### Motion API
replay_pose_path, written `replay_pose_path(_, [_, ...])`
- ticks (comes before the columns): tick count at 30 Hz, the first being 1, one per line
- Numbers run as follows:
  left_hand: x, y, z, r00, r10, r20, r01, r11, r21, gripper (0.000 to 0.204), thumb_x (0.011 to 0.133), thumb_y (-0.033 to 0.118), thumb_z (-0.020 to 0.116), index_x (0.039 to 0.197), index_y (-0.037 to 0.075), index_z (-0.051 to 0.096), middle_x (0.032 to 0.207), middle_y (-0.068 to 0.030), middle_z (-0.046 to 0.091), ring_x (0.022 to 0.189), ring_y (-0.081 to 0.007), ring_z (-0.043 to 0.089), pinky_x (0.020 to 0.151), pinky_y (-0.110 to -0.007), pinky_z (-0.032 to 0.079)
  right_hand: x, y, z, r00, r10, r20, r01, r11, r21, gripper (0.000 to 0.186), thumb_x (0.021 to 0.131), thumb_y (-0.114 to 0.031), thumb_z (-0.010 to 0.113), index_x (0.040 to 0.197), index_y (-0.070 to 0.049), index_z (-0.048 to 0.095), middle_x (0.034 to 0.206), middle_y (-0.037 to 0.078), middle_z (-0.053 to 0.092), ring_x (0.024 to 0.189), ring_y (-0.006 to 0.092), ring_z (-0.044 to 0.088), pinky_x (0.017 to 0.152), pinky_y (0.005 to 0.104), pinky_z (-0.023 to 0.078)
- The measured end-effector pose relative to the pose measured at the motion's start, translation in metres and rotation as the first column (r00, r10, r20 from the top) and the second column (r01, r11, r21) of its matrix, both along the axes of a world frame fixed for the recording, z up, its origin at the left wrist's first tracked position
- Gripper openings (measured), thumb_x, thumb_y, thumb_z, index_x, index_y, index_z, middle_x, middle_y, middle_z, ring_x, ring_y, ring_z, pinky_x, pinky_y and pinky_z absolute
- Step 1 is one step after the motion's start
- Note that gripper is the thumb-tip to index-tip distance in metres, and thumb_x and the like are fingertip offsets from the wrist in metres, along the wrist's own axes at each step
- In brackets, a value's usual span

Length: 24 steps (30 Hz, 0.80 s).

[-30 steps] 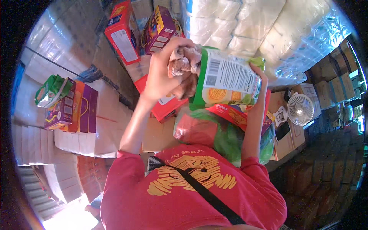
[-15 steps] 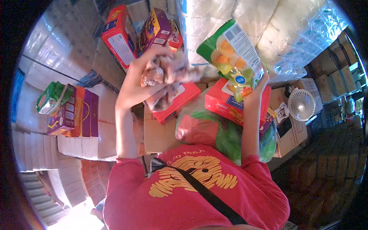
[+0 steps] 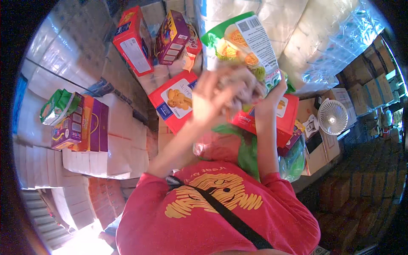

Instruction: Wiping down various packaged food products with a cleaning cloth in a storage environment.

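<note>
My right hand (image 3: 272, 92) grips the lower end of a green and white snack bag (image 3: 258, 40), which is held up and tilted, with pictures of round orange pieces on it. In front of the bag, my left hand (image 3: 208, 95) is smeared by motion. Its fingers are curled around small brown wrapped pieces (image 3: 240, 87), too blurred to name. The left hand overlaps the bag's lower left part; whether they touch cannot be told. Below the hands lie a red biscuit box (image 3: 176, 100) and a second red box (image 3: 280, 121), partly hidden by my right wrist.
A clear plastic bag with green parts (image 3: 248, 157) lies against my shirt. Upright red (image 3: 134, 46) and purple boxes (image 3: 172, 38) stand behind. Purple boxes (image 3: 94, 123) sit at left on white cartons. At right, a white fan (image 3: 333, 117) stands by a cardboard box (image 3: 325, 153). Plastic-wrapped packs (image 3: 293, 34) are stacked beyond.
My left hand has moved right with the brown pieces, from beside the bag to in front of it, uncovering the left red box. The snack bag has shifted slightly left and up.
</note>
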<state>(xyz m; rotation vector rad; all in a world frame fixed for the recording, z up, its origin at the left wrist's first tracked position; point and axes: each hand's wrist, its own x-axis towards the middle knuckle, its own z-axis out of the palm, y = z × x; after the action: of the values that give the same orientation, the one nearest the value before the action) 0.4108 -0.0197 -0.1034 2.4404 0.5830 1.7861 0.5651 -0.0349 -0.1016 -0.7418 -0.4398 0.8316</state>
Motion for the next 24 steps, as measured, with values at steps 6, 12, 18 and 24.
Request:
replay_pose_path(6, [-0.020,0.041,0.031,0.877,0.252,0.408,-0.254,0.966,-0.049,0.050,0.067,0.012,0.072,0.110,0.005,0.048,0.105,-0.0150,0.051,0.097,-0.0267,0.052,0.083,-0.037,0.043,-0.008,-0.008,0.003,0.961,0.167,-0.222,-0.171,0.985,-0.002,0.032,0.087,-0.027,0.039,0.093,-0.007,0.062,0.089,0.006,0.064,0.078,0.0194,0.062,0.072,0.0330,0.050])
replay_pose_path(12, [-0.008,0.020,0.010,0.707,0.077,0.703,0.382,0.795,-0.472,0.061,0.069,0.009,0.078,0.113,0.005,0.036,0.106,-0.0056,0.046,0.098,-0.0155,0.046,0.088,-0.030,0.038,-0.013,0.003,0.004,0.947,0.051,-0.317,-0.108,0.980,-0.166,0.039,0.088,-0.036,0.037,0.103,-0.007,0.059,0.095,0.007,0.063,0.083,0.0207,0.063,0.071,0.0347,0.052])
replay_pose_path(18, [0.000,0.024,-0.004,0.676,0.044,0.736,0.621,0.504,-0.600,0.041,0.069,0.004,0.076,0.104,0.003,0.053,0.097,-0.0044,0.061,0.086,-0.0121,0.058,0.079,-0.027,0.047,-0.024,0.005,0.009,0.958,0.138,-0.252,-0.106,0.985,0.137,0.036,0.091,-0.033,0.043,0.111,-0.006,0.054,0.105,0.006,0.060,0.094,0.0193,0.059,0.083,0.0339,0.046])
replay_pose_path(24, [-0.001,0.030,0.000,0.600,0.127,0.790,0.665,0.471,-0.580,0.035,0.069,-0.003,0.072,0.100,0.002,0.058,0.095,-0.0053,0.063,0.084,-0.0136,0.060,0.078,-0.027,0.047,0.013,0.006,-0.049,0.701,-0.203,0.684,0.214,0.974,0.070,0.038,0.091,-0.025,0.051,0.121,-0.001,0.047,0.112,0.011,0.054,0.102,0.0175,0.052,0.089,0.0299,0.040])
